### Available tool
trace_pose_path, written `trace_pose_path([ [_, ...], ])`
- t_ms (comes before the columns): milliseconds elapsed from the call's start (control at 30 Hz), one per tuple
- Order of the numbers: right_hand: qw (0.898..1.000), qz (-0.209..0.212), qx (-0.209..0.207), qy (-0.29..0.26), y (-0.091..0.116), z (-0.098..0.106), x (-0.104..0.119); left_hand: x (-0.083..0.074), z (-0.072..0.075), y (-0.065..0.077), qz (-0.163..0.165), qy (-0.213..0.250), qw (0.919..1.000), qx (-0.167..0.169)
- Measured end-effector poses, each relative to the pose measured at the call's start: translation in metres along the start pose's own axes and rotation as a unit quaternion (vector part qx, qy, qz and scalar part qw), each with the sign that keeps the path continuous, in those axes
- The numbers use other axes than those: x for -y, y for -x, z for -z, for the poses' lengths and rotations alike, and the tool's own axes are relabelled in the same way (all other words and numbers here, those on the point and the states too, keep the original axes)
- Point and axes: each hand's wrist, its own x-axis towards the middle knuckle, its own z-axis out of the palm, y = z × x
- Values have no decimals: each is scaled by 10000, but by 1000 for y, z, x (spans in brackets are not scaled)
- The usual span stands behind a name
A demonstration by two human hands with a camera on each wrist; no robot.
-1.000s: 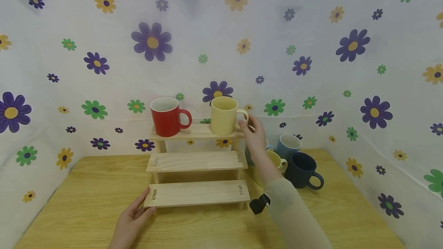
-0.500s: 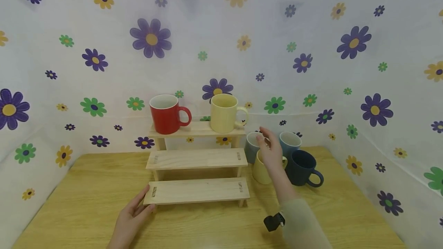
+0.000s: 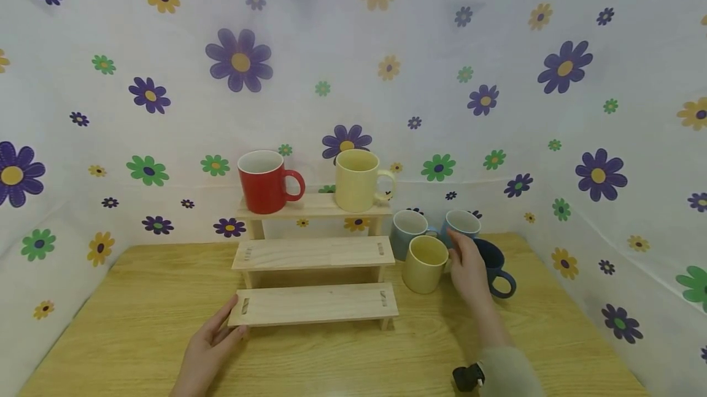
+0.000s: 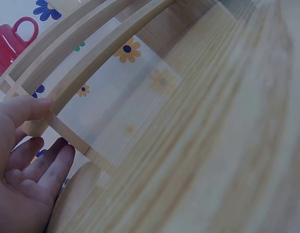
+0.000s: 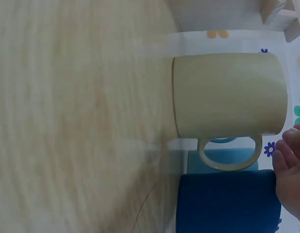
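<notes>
My left hand (image 3: 207, 345) grips the left end of the lowest step of a three-tier wooden shelf (image 3: 315, 305). In the left wrist view, its thumb and fingers close around the step's corner. My right hand (image 3: 469, 271) is over the right side of the table, beside a yellow mug (image 3: 422, 274) and in front of a dark blue mug (image 3: 491, 256). The right wrist view has loosely bent fingers (image 5: 288, 155) close to that yellow mug's rim, apart from its handle (image 5: 229, 166). A light blue mug (image 3: 463, 222) and a grey-blue mug (image 3: 407, 234) stand behind.
On the top tier sit a red mug (image 3: 264, 188) at left and another yellow mug (image 3: 356, 185) at right, handles pointing right. The wooden table (image 3: 154, 286) is backed by a flower-patterned cloth (image 3: 309, 29).
My right hand has let go of the yellow mug on the top tier and moved right and down to the mugs on the table. The left hand keeps its grip on the shelf.
</notes>
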Motion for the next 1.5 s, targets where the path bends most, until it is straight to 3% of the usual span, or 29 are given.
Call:
trace_pose_path([
  [167,9966,481,317,583,5,1,-6,-1,1,0,-31,-36,10000,23],
  [333,9921,665,686,815,9,1,-8,0,1,-1,17,-19,10000,15],
  [700,9909,528,948,799,7,-2,-16,0,1,-2,-78,-27,10000,-13],
  [967,9885,705,934,952,6,0,-13,0,0,-1,-142,89,9998,-63],
  [1233,9887,323,1233,785,19,10,-1,5,0,-2,-240,58,9997,-51],
  [1500,9951,-76,983,96,36,10,5,5,0,-2,-173,-10,9998,-8],
])
